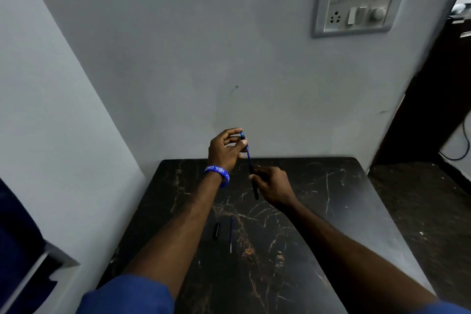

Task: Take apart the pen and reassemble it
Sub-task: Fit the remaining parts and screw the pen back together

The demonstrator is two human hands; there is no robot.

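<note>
Blue sleeves [127, 296] framed two bare forearms raised over a dark marbled table [318, 211].

Lying loose on the table were a short black pen piece [216, 231] and, just right of it, a thin refill [231, 233]. Above, the left hand [224, 146], with a blue wristband [217, 173], pinched the blue upper end of the pen [248, 154]; the right hand [272, 183] had its fingers closed around the black lower part.

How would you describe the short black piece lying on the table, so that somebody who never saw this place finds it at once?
Start at the dark marble-patterned table against the grey wall and look between the person's two forearms. Two loose parts lie there side by side: the short black piece is the left one. Its neighbour, the thin refill, is longer and much slimmer, while this piece is stubby and thicker.
</note>
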